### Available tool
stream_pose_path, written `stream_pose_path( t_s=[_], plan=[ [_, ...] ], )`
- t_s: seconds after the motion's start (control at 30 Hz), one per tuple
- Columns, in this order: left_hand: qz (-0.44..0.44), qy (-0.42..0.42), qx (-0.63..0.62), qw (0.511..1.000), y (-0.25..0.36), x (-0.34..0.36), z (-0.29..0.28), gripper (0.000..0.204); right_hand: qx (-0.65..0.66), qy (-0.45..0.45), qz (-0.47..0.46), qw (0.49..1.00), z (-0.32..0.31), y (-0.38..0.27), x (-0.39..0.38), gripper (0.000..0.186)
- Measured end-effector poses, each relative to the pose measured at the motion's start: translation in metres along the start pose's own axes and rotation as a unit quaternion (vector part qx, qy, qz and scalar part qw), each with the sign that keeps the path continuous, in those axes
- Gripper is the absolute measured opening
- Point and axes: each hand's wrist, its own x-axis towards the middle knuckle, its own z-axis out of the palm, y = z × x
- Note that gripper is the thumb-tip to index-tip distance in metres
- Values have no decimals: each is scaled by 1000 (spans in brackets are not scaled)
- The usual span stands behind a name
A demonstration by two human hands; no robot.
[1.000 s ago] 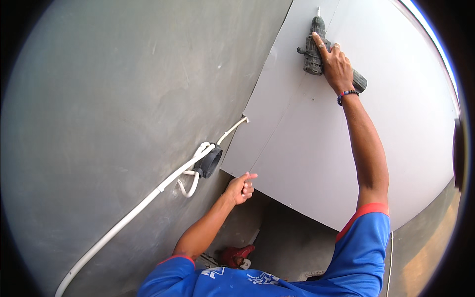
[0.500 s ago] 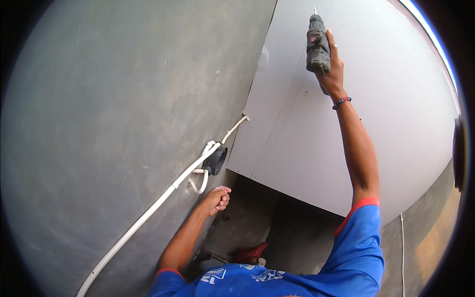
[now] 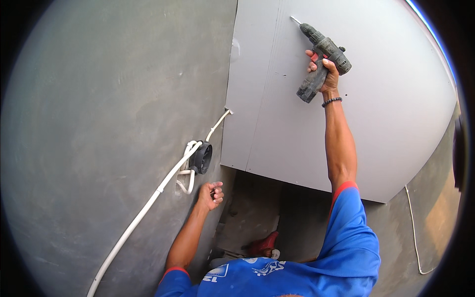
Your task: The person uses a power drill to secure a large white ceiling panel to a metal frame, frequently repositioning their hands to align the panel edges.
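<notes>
My right hand (image 3: 324, 74) is wrapped round the grip of a dark, dusty cordless drill (image 3: 330, 51), one finger at its red trigger. The drill lies tilted in front of a pale grey panel (image 3: 297, 128), its bit pointing to the upper left; whether the tip touches the panel I cannot tell. Lower left, my left hand (image 3: 211, 196) is closed, fingers curled in, and what it may hold is hidden. Just above that hand sits a round black junction box (image 3: 202, 157) on the grey wall, with white conduit (image 3: 143, 212) bent around it.
The grey plastered wall (image 3: 109, 99) fills the left side and meets the panel along a seam. A short pale cable (image 3: 217, 125) runs from the box to the panel's edge. Below the panel is a dark recess with a red object (image 3: 264, 244). A thin white cable (image 3: 414, 232) hangs at right.
My right hand has turned the drill from nearly upright to slanting, and it now sits slightly lower. My left hand stays closed near the box. The whole view has shifted somewhat.
</notes>
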Motion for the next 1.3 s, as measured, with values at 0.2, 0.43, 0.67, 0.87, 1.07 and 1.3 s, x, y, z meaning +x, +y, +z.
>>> stream_pose_path(
  t_s=[0.2,0.43,0.67,0.87,1.07,1.3],
  plan=[
    [-3,-52,27,998,-13,3,-9,21,-25,6,44,999,1,0,-3,53],
    [-66,-96,102,988,-67,-10,-4,25,-54,14,64,996,-8,-2,-9,54],
    [-54,-79,117,989,-92,-22,-9,24,-51,8,74,996,-8,-6,-11,57],
    [-47,-6,53,997,-95,-15,-22,21,-53,10,72,996,-6,-3,-11,55],
    [-54,-16,4,998,-91,-11,-2,23,-51,8,83,995,-12,-7,-10,52],
    [35,-142,86,985,-72,-3,78,7,-68,-7,104,992,-23,-7,-9,56]
  ],
)
